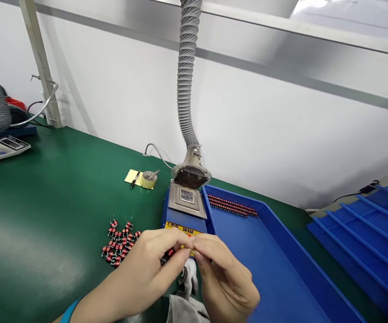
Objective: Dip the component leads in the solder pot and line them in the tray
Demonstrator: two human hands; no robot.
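Observation:
My left hand [153, 264] is closed, with its thumb and index finger pinched together. Partly showing under its fingers is a small red-and-black coil [169, 254]. My right hand [226, 278] also pinches, its fingertips meeting those of the left; whatever lies between them is too small or hidden to make out. Left of the hands, a loose pile of red coils [120, 242] with wire leads lies on the green table [62, 193]. Just beyond my fingertips stands a blue solder pot [187, 204] with a metal top plate and yellow label, its front partly covered by my hands.
A fume hood on a grey hose [189, 80] hangs over the pot. To the right, a blue tray [264, 264] holds rows of red-and-black coils [231, 206]. Grey gloves [187, 305] lie below the hands. A tape roll [149, 179] and pen [135, 179] sit farther back.

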